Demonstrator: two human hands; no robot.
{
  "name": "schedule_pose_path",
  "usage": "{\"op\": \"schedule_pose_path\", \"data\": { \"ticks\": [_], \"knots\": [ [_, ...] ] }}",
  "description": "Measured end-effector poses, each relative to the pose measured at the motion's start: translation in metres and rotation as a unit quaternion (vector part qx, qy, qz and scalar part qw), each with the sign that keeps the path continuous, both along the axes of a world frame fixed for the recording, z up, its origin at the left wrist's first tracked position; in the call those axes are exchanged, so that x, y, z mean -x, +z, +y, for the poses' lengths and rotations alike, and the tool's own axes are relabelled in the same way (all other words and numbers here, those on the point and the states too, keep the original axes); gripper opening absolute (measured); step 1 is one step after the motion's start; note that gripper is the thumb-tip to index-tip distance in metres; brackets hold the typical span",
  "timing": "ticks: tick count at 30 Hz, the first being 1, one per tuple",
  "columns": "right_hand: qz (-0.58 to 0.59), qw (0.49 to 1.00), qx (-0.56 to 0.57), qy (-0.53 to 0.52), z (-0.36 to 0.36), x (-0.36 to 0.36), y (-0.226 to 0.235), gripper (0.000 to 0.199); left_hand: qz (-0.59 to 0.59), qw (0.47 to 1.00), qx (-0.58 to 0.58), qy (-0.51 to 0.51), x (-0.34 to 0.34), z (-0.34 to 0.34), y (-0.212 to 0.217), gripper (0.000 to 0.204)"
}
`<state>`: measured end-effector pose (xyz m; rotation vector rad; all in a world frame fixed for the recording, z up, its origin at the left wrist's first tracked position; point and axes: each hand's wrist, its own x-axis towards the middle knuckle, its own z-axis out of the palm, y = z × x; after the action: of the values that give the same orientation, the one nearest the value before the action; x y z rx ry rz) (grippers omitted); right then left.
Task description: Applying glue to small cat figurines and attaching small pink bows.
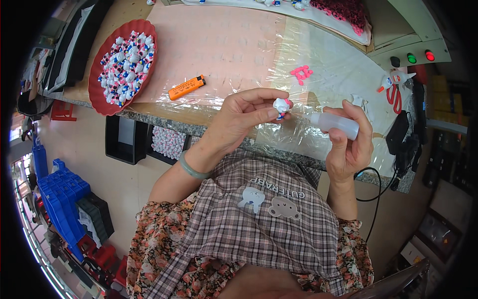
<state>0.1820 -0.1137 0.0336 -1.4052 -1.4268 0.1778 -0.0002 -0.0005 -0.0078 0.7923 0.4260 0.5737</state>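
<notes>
Between the fingertips of my left hand (244,113) is a small white figurine (281,105) with pink and blue parts. My right hand (351,142) grips a translucent squeeze bottle (334,124), tilted so its thin nozzle points left at the figurine. The nozzle tip is close to the figurine; whether they touch I cannot tell. Beyond the bottle, a little cluster of bright pink pieces (301,74) lies on the plastic-covered table. Many similar figurines (130,57) fill a red scalloped bowl (150,79) at the far left.
An orange lighter (186,87) lies on the table (214,45) left of my hands. Red-handled scissors (394,98) and a small white bottle (398,77) sit at the right. Below the table edge are a black bin (125,142) and a tray of small white-and-pink pieces (168,143). Cables hang right.
</notes>
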Motion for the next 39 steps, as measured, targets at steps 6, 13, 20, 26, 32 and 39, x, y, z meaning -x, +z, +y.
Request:
{"op": "schedule_pose_path", "data": {
  "ticks": [6, 13, 20, 26, 32, 39],
  "knots": [
    [-0.018, 1.000, 0.000, 0.000, 0.0000, 0.0017, 0.0014, 0.047, 0.005, 1.000, -0.012, 0.002, -0.0018, -0.0019, -0.0027, 0.032],
    [-0.046, 0.999, -0.023, 0.001, -0.0003, 0.0001, -0.0023, 0.044, -0.003, 0.999, -0.020, -0.030, -0.0010, -0.0019, 0.0006, 0.030],
    [-0.097, 0.994, -0.039, 0.010, -0.0018, -0.0002, 0.0007, 0.041, -0.019, 0.999, -0.004, -0.027, -0.0008, -0.0023, -0.0019, 0.028],
    [-0.111, 0.993, -0.043, 0.007, -0.0034, -0.0016, 0.0001, 0.038, -0.023, 1.000, 0.002, -0.019, -0.0007, -0.0019, -0.0027, 0.028],
    [-0.110, 0.993, -0.040, 0.018, -0.0035, -0.0028, 0.0013, 0.037, -0.027, 0.999, 0.006, -0.017, -0.0010, -0.0013, -0.0048, 0.027],
    [-0.118, 0.992, -0.047, 0.011, -0.0016, -0.0014, -0.0001, 0.037, -0.021, 1.000, 0.004, -0.011, -0.0010, -0.0004, -0.0055, 0.028]
  ]
}}
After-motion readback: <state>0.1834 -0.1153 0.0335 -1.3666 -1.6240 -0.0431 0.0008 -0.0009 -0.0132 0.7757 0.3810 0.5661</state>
